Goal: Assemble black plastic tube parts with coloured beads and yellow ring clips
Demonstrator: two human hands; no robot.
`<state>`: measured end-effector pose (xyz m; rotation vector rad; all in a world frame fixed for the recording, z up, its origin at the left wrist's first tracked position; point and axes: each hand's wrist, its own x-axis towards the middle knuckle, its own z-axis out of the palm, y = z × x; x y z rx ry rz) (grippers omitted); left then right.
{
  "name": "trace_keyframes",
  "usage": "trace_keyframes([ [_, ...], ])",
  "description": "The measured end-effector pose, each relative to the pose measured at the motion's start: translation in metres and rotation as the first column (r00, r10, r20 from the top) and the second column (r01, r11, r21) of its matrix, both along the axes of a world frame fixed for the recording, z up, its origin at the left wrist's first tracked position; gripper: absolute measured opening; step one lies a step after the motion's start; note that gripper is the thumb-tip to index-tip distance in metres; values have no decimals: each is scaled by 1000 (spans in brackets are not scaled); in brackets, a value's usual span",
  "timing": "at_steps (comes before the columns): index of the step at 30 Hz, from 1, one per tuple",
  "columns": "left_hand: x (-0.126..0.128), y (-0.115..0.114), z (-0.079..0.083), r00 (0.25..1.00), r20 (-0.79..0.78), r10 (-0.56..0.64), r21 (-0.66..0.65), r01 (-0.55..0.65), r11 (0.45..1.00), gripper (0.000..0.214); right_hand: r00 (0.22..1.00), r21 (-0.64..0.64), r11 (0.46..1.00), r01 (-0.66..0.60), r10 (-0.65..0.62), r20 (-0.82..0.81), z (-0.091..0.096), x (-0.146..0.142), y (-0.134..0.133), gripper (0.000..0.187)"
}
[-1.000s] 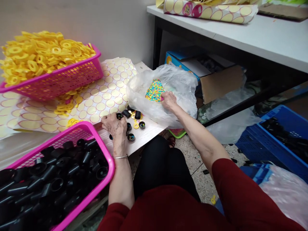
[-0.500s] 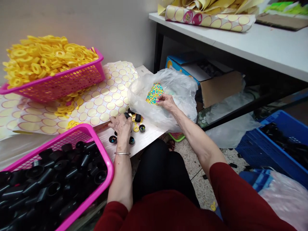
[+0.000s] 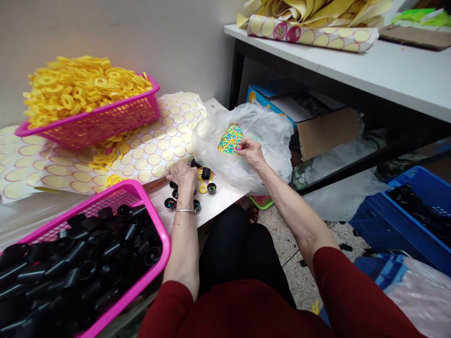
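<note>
My right hand [image 3: 252, 154] is at the open clear plastic bag [image 3: 271, 131], its fingers pinching a small pink piece [image 3: 239, 147] at the edge of the multicoloured beads [image 3: 229, 138]. My left hand [image 3: 183, 176] reaches over a group of small black cups on the white board [image 3: 221, 199], fingers bent and pressed together. What lies under those fingertips is hidden. Coloured beads show inside a black cup [image 3: 211, 188] right of the left hand and in another black cup [image 3: 169, 203] by its wrist. A yellow ring [image 3: 203, 188] lies between the hands, beside an upright black cup [image 3: 206, 173].
A pink basket [image 3: 165, 234] of black cups stands at the near left. Behind it, another pink basket [image 3: 116, 117] heaped with yellow rings rests on sticker sheets [image 3: 176, 129]. A white table [image 3: 334, 70] overhangs an open carton [image 3: 327, 134]. A blue crate [image 3: 384, 230] sits right.
The whole view has shifted slightly, so everything appears a little further right. My left hand has eased a little over the cups; the right hand remains at the beads with the pink piece.
</note>
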<state>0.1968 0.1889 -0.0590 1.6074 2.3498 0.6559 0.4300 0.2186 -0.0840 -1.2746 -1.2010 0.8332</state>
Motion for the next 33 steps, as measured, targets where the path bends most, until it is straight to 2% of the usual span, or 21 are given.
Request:
trace_keyframes([
  [4, -7, -14, 9, 998, 8, -70, 117, 68, 991, 17, 997, 22, 999, 41, -39, -65, 9, -2, -8, 22],
  [7, -10, -25, 11, 980, 132, -151, 266, 112, 957, 21, 997, 55, 998, -10, 15, -81, 23, -11, -24, 22],
  [9, -8, -36, 11, 931, 282, -233, 392, 110, 913, 26, 988, 70, 991, -112, 119, -94, 34, -21, -40, 24],
  [12, 1, -59, 10, 785, 464, -410, 505, 146, 851, 28, 944, 82, 945, -318, 323, -66, 51, -38, -69, 25],
  [14, 7, -73, 10, 705, 493, -510, 550, 202, 810, 26, 907, 95, 903, -419, 421, 6, 61, -47, -87, 22],
  [17, 16, -88, 8, 677, 452, -581, 584, 268, 766, 24, 854, 112, 860, -498, 463, 239, 72, -51, -108, 13],
  [19, 20, -93, 5, 689, 415, -595, 578, 306, 757, 22, 772, 97, 847, -523, 423, 474, 79, -51, -117, 11],
  [22, 25, -96, 0, 704, 374, -604, 553, 353, 755, 24, 526, 19, 850, -527, 308, 793, 90, -49, -126, 19],
  [25, 29, -99, -4, 686, 395, -611, 557, 350, 753, 25, 255, -32, 856, -516, 189, 948, 101, -53, -130, 23],
  [27, 31, -101, -6, 661, 440, -608, 559, 328, 761, 26, 160, -36, 853, -521, 139, 977, 107, -56, -131, 23],
  [29, 33, -103, -7, 636, 491, -596, 544, 310, 780, 29, 149, -38, 849, -527, 136, 979, 109, -57, -131, 22],
  [30, 33, -103, -8, 619, 517, -591, 536, 305, 788, 31, 176, -36, 849, -527, 151, 973, 109, -57, -130, 21],
  [31, 33, -103, -10, 595, 544, -592, 530, 302, 792, 33, 229, -31, 850, -526, 176, 957, 108, -55, -128, 21],
  [33, 32, -103, -13, 532, 599, -598, 527, 301, 795, 34, 403, -8, 840, -542, 268, 875, 101, -50, -125, 18],
])
